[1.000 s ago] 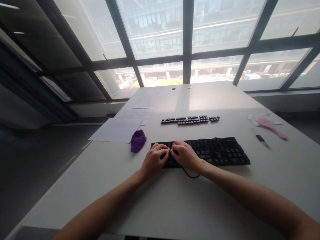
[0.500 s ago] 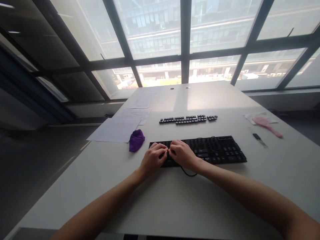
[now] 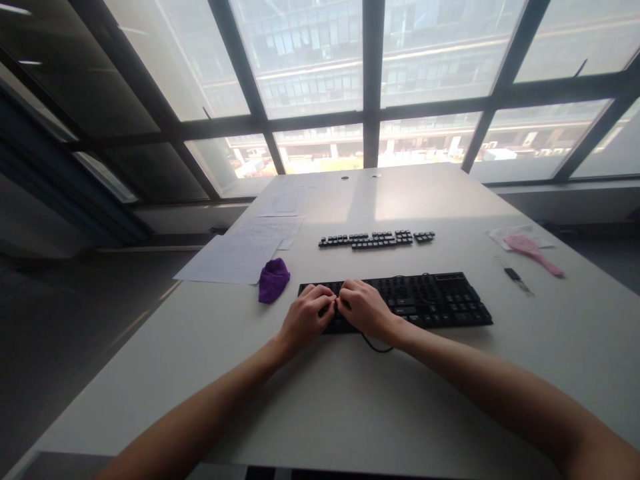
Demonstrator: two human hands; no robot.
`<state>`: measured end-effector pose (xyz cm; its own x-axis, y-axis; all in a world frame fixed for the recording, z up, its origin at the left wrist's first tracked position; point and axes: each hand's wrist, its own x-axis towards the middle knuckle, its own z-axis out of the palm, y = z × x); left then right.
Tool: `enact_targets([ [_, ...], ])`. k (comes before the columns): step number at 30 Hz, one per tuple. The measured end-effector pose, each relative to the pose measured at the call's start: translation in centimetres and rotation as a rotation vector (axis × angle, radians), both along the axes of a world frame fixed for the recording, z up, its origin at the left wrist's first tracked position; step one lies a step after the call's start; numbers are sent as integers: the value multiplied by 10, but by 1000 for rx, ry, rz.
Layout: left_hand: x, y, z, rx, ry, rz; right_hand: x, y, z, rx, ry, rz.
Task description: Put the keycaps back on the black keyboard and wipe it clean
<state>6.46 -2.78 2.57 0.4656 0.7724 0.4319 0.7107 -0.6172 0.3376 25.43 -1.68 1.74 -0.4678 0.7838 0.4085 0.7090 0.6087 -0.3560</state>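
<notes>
A black keyboard (image 3: 430,301) lies on the white table (image 3: 350,400) in front of me. Both hands rest on its left end with curled fingers. My left hand (image 3: 306,318) and my right hand (image 3: 364,307) meet fingertip to fingertip over the keys, pinching something too small to make out. Behind the keyboard, a row of loose black keycaps (image 3: 376,239) lies lined up on the table. A thin black cable (image 3: 376,345) loops out from under my right wrist.
A crumpled purple cloth (image 3: 273,280) lies left of the keyboard, beside several sheets of paper (image 3: 235,257). At the right are a pink brush (image 3: 532,251) and a small dark tool (image 3: 516,276). Large windows stand beyond the table's far edge.
Both hands stay pinched together on the keyboard's left end. Only the view has shifted slightly.
</notes>
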Motion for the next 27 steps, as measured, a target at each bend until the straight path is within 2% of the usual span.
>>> enact_targets([
  [13,-1,0,-3,7,35,-8,1,-2,5,1,-38,24],
  [27,1,2,-1,8,-3,-2,2,1,-2,-9,10,22],
])
